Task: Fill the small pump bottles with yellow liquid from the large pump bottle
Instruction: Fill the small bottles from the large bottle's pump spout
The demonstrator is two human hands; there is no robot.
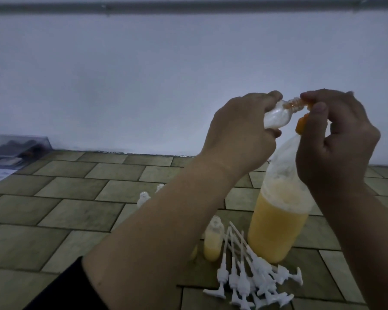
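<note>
Two empty small bottles [143,198] are waiting far left behind the left forearm, one part-filled bottle [212,241] standing by the loose pump heads [251,278], so most filling is pending. Left hand [238,135] is gripping a tilted small bottle [121,116], neck at the orange nozzle [300,123]. Right hand [336,139] is pinching that nozzle atop the large bottle [278,224]. Open floor left; pump heads crowding the base

Landmark: large pump bottle [278,224], upright on the tiled floor [54,209]. Just in front of it, a heap of white pump heads [253,280] blocks my low approach. Just left stands a part-filled small bottle [213,241]; farther left, empty small bottles [143,198]. Beyond those, leftward, floor lies open to my hand.
</note>
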